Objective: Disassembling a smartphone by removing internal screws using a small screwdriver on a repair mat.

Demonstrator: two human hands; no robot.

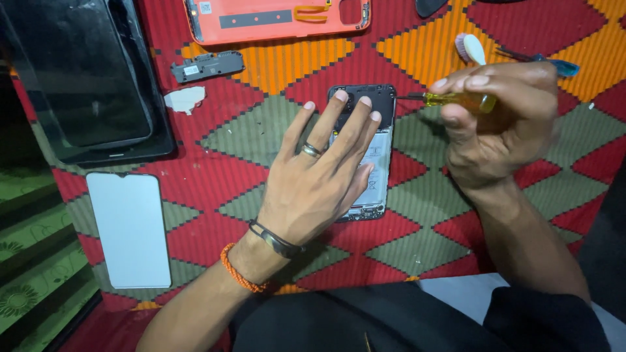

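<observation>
- My left hand [319, 176] lies flat with fingers spread over the opened phone [370, 146], fingertips at the dark top part; I judge this pins the phone so it cannot slide on the cloth.
- The opened phone sits at the middle of the view, back side up, its pale battery area showing to the right of my palm and its lower end toward 6 o'clock.
- My right hand [502, 127] is curled closed around a screwdriver with a yellow handle [460, 100], thumb and fingers pinching the handle; the thin shaft runs toward 9 o'clock and its tip meets the phone's upper right corner, lying low to the surface, so I read the grip as one for fine turning.
- The orange back cover [277, 19] lies inside up at 12 o'clock, well apart from the phone, seemingly kept out of the working space.
- A small dark plastic piece [207, 65] rests at 11 o'clock, with a pale scrap [184, 99] just below it.
- A white screen-shaped sheet [130, 228] lies at 8 o'clock, and a large dark panel [85, 78] at 10 o'clock.
- A small brush [471, 49] and blue-tipped tweezers [548, 62] lie at 1 o'clock, just beyond my right hand, within easy reach.
- Everything rests on a red, green and orange patterned cloth [215, 176].
</observation>
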